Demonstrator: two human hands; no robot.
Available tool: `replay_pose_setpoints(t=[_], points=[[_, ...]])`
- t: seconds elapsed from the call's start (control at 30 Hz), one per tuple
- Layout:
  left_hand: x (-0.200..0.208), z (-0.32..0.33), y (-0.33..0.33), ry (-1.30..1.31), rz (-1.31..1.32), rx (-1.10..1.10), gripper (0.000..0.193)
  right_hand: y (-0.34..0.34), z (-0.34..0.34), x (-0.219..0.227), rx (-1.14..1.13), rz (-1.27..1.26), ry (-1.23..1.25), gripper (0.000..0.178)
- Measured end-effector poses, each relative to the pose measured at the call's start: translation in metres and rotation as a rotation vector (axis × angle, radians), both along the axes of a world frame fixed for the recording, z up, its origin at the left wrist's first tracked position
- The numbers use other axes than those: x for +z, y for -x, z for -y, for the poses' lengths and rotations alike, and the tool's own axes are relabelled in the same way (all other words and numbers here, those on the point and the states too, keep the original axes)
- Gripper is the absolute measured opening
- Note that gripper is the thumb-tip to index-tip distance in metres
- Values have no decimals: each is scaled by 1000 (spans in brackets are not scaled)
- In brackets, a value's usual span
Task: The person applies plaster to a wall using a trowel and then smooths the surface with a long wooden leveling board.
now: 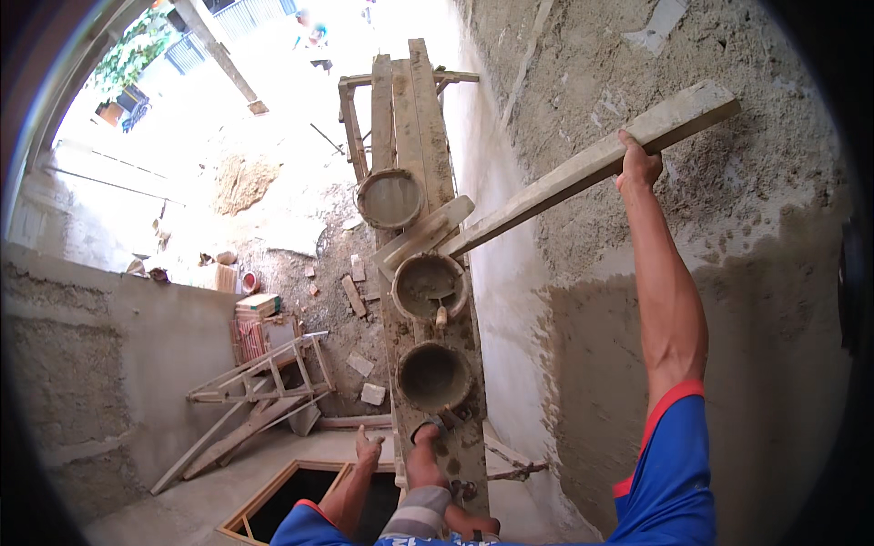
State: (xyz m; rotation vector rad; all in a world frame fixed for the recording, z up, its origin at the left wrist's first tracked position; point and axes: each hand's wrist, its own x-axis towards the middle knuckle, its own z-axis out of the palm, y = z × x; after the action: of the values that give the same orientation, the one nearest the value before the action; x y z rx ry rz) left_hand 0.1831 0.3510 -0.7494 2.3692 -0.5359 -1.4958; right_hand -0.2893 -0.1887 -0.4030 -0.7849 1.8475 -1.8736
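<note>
My right hand (pixel 640 166) is raised at the right, its fingers wrapped round the lower edge of a long straight board (pixel 583 173). The board slants up across the rough plastered wall (pixel 583 82); its lower end is by the scaffold planks. Low at the left, my left hand (pixel 368 449) hangs empty beside my leg, fingers apart. In front of my feet stands a bucket of grey mortar (pixel 433 375). Beyond it, a second mortar bucket (pixel 421 284) has a trowel (pixel 442 316) in it. A wooden float (pixel 428 234) lies across the planks just past that bucket.
I stand on narrow scaffold planks (pixel 423 118), where a farther bucket (pixel 391 199) holds greyish liquid. Below left are a wooden frame (pixel 273 373), loose boards and bricks. A dark framed opening (pixel 300 496) lies beneath my left arm. A low wall (pixel 173 355) runs along the left.
</note>
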Motion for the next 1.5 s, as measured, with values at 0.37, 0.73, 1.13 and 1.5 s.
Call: replay_pose_setpoints(t=[0.37,0.73,1.13,1.5], points=[[101,65,81,187,-738,203,67,-23,-219,166,592,-140,225,43],[252,105,278,-319,-1736,605,91,5,-539,291,1186,-245,354,87],[217,-61,367,-477,-1105,370,31,-11,-871,255,231,-18,376,58],[228,-49,353,-399,-1216,130,23,-50,-1056,84,-1125,489,527,47]])
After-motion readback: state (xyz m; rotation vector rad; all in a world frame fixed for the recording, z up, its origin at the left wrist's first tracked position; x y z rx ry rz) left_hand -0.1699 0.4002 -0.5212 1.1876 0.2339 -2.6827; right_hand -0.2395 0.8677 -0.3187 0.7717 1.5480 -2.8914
